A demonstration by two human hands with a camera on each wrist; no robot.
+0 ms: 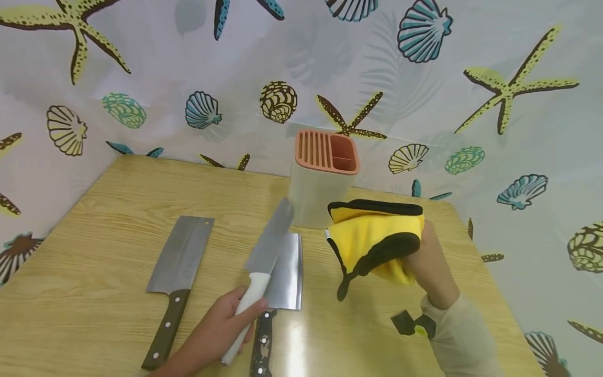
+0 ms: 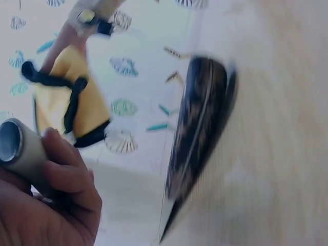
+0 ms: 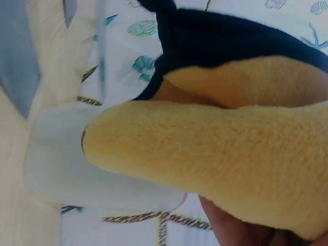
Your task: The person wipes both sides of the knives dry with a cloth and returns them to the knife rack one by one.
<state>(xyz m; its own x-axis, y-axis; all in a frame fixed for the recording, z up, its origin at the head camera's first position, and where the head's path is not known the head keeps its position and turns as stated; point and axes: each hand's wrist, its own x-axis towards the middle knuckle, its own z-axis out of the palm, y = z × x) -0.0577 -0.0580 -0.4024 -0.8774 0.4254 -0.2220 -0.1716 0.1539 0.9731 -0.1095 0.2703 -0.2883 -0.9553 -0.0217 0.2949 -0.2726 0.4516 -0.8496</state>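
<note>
My left hand [image 1: 219, 327] grips the white handle of a kitchen knife [image 1: 270, 243], its blade pointing up and away. In the left wrist view, the fingers curl round that handle [image 2: 28, 154]. Under the knife lies a cleaver [image 1: 288, 277] with a worn black handle, partly covered. My right hand [image 1: 424, 256] holds a yellow cloth [image 1: 377, 233] with black edging, bunched over its fingers. The right wrist view shows the folded cloth [image 3: 205, 148] close up, with part of the hand beneath it. Cloth and knife are apart.
A white knife block [image 1: 313, 201] with an orange slotted top stands at the table's back, just beyond the cloth. Left of the knife, another cleaver [image 1: 176, 272] with a brown handle lies on the wooden table [image 1: 94, 262]. A shell-patterned sheet [image 1: 264, 57] hangs behind.
</note>
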